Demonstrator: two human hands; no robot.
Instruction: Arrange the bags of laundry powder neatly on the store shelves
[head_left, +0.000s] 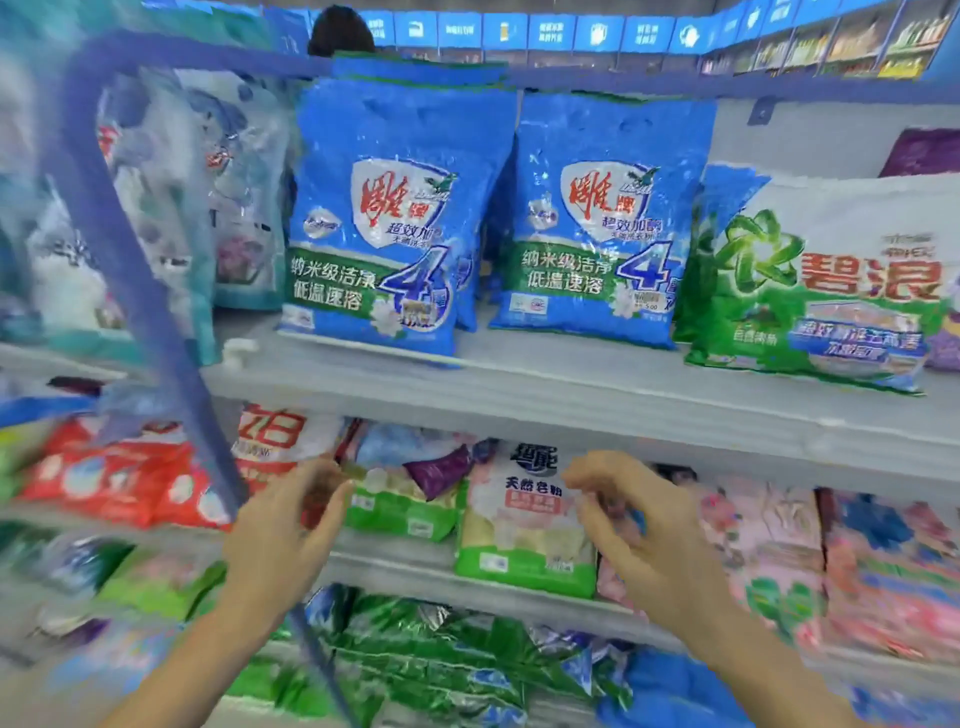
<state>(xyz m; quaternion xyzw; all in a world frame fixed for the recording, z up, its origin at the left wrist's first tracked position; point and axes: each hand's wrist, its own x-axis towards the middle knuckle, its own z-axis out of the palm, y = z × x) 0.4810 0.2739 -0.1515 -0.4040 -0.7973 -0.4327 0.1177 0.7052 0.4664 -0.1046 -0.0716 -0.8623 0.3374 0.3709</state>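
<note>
Two blue laundry powder bags stand upright side by side on the upper shelf, the left blue bag (379, 218) and the right blue bag (597, 218). A green and white bag (826, 291) leans beside them on the right. On the middle shelf a white and green bag (524, 519) stands upright between my hands, with a smaller green bag (400, 499) behind it to the left. My left hand (285, 530) is raised with fingers apart and holds nothing. My right hand (639, 525) has curled fingers next to the white and green bag; no grip shows.
A blue shelf post (171, 332) slants down on the left. Red bags (119, 473) lie left on the middle shelf, pink bags (779, 551) on the right. Green foil bags (441, 654) fill the lower shelf. A person's head (340, 31) shows behind the top.
</note>
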